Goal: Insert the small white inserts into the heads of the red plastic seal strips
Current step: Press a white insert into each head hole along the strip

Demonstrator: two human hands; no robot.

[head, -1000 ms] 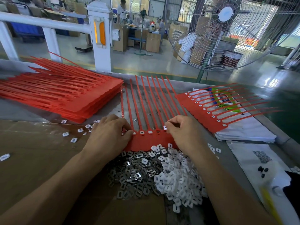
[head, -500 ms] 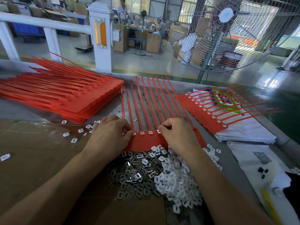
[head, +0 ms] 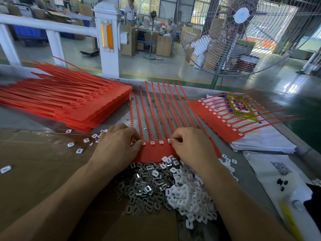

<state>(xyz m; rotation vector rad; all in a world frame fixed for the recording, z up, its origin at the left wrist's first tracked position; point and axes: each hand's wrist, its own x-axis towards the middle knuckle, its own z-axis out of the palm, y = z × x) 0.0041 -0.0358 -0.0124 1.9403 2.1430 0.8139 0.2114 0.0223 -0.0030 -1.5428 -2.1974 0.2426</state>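
Two hands work on one red strip sheet (head: pixel 157 152) that lies flat on the bench (head: pixel 251 173), its head band near the person and its long tails pointing away. In the head band three white inserts (head: pixel 152 142) sit in their slots, in a row between the hands. The right hand (head: pixel 189 146) has its fingers (head: pixel 173 137) curled and pressed together at the next slot, where a fourth white piece shows at the fingertips; whether they pinch it or press it down I cannot tell. The left hand (head: pixel 116 145) rests on the left end of the band, its fingers bent, the thumb and a fingertip meeting at the first slot.

Just in front of the band, touching its near edge, lies a heap of loose pieces (head: pixel 182 192), white ones on the right and grey metal ones (head: pixel 144 185) on the left. A few white pieces (head: pixel 79 150) lie scattered on the cardboard (head: pixel 34 162) at the left.

To the left stands a thick stack of red sheets (head: pixel 69 105). To the right another sheet (head: pixel 225 122), its heads all with white pieces, lies on white bags (head: pixel 264 140). Behind the bench is a big fan (head: pixel 241 32).
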